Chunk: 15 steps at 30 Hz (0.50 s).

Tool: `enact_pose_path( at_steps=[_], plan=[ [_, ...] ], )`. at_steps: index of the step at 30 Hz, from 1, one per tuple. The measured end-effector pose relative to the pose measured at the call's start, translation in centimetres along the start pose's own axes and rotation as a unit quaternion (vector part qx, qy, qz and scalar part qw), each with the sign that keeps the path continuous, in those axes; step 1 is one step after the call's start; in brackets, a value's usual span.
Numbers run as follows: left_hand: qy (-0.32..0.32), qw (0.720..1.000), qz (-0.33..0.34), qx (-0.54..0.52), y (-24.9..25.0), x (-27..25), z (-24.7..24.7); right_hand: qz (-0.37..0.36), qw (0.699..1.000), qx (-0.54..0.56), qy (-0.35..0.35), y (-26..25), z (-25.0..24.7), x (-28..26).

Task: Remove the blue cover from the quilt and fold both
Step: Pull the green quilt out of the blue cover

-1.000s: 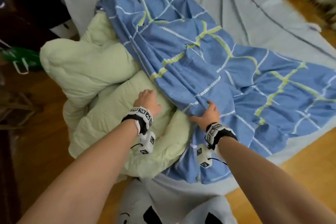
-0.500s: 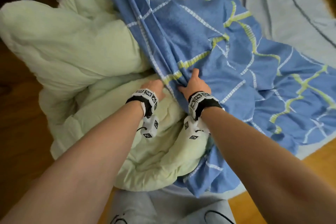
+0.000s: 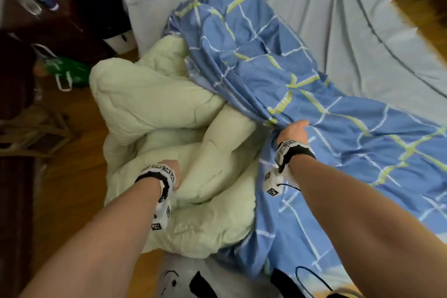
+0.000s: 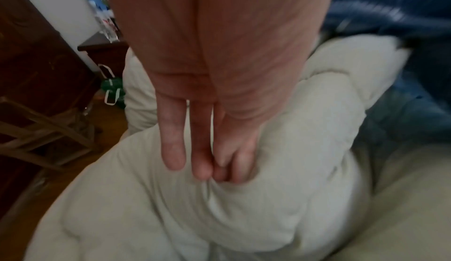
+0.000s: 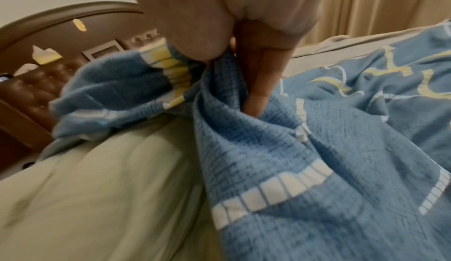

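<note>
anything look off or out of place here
Nothing is damaged or spilled. The one untidy thing: the pale green quilt is bunched in a heap that hangs off the bed's edge toward the wooden floor. The left hand pinches the quilt and the right hand grips the blue cover.

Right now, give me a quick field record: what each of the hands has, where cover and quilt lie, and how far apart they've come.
left hand: grips a fold of the quilt, fingers dug into the padding
right hand: grips a bunched ridge of the blue cover
quilt: pale green, heaped at the bed's left edge, mostly bare
blue cover: spread to the right over the grey sheet
separation: most of the quilt is out; whether its far end is still inside cannot be told
folding: not begun
</note>
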<state>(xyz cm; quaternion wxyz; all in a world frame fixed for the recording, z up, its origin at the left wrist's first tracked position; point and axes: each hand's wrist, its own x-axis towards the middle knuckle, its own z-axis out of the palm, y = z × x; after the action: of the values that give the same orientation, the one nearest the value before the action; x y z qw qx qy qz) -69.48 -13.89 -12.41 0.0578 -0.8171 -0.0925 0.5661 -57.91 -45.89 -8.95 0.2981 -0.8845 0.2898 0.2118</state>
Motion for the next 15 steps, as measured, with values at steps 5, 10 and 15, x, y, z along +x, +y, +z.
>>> enact_pose_path(
  at_steps=[5,10,15],
  plan=[
    [0.231,0.955,0.068,-0.172,6.9,-4.0,-6.5,-0.043,0.998,0.027,-0.025,0.9,1.0,-1.5],
    [0.278,0.919,0.114,-0.255,11.2,1.5,-12.3,-0.165,0.984,-0.022,0.060,-1.6,4.2,0.2],
    [0.227,0.932,0.186,-0.214,12.8,7.6,-13.4,-0.147,0.984,-0.094,0.022,-4.3,7.3,2.8]
  ],
)
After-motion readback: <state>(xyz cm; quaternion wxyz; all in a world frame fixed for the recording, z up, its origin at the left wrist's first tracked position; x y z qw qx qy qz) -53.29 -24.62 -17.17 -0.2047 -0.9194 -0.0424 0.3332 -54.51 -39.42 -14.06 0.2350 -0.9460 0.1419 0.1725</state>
